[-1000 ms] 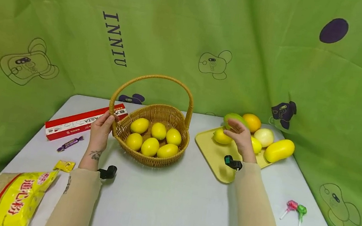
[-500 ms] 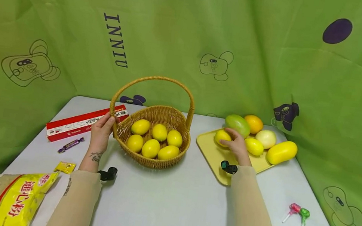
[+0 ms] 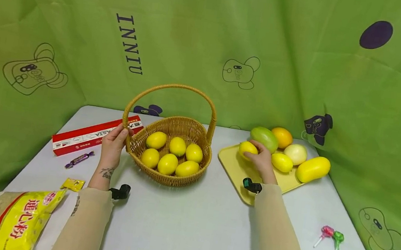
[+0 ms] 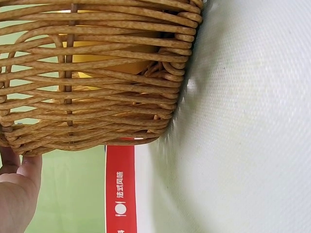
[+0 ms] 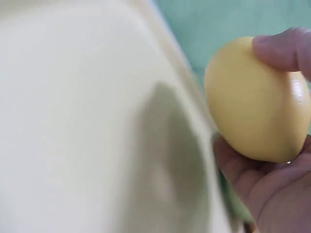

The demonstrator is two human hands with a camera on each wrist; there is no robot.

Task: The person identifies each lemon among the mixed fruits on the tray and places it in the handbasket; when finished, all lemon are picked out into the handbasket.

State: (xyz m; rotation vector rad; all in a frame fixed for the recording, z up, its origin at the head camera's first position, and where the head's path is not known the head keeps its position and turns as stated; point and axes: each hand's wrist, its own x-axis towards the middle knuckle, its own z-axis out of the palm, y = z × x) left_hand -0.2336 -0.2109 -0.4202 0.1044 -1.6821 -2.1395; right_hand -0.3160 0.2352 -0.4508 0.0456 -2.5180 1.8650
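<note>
Lemon (image 3: 248, 148): yellow, egg-shaped; gripped in the right hand and raised just clear of the yellow tray, at the tray's far-left corner, right of the basket.
Right hand (image 3: 261, 159): fingers and thumb curl round the lemon; the right wrist view shows a fingertip (image 5: 284, 51) on top of the fruit and the palm beneath it, with the tray's shadowed floor below.
Change: a second earlier this hand hovers empty above the tray; half a second earlier it settles on the lemon; now the fruit sits a little higher in the grasp. Judged from this, the pick-up is complete and the carry has barely begun.
Yellow tray (image 3: 239, 175): right of the basket, apart from it; one more lemon (image 3: 281, 162) lies on it.
Other fruit: a green one (image 3: 264, 138), an orange one (image 3: 281, 136), a pale one (image 3: 295, 153) and a long yellow one (image 3: 312, 169) sit at the tray's far and right edges.
Basket (image 3: 164, 177): wicker, with a hoop handle; six lemons (image 3: 167, 163) inside.
Left hand (image 3: 113, 145): clasps the basket's left rim where the handle joins, unchanged across the three moments.
Red box (image 3: 86, 135): just left of the basket.
Lollipops (image 3: 331, 235): well to the right of the basket, on the near side.
</note>
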